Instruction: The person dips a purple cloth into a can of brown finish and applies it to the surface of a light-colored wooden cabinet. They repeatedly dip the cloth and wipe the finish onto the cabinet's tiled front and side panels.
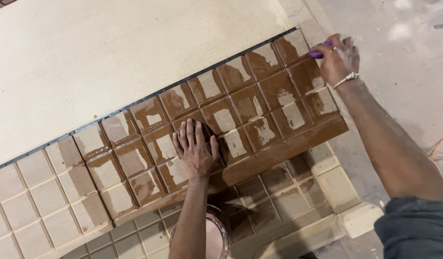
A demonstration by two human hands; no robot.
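Staining step in hand. Left hand (pixel 196 149) flat, fingers spread, pressing a dark pad (barely visible) onto the grid-carved wooden panel (pixel 259 103). Beyond it, right hand (pixel 335 57) closed on a purple-handled tool (pixel 320 52) at panel's far corner. Next: cover bare squares left of left hand.

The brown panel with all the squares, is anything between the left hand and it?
Nothing visible. The left hand lies flat on the brown panel, fingers spread over its wet squares. The right hand grips a purple tool at the far corner.
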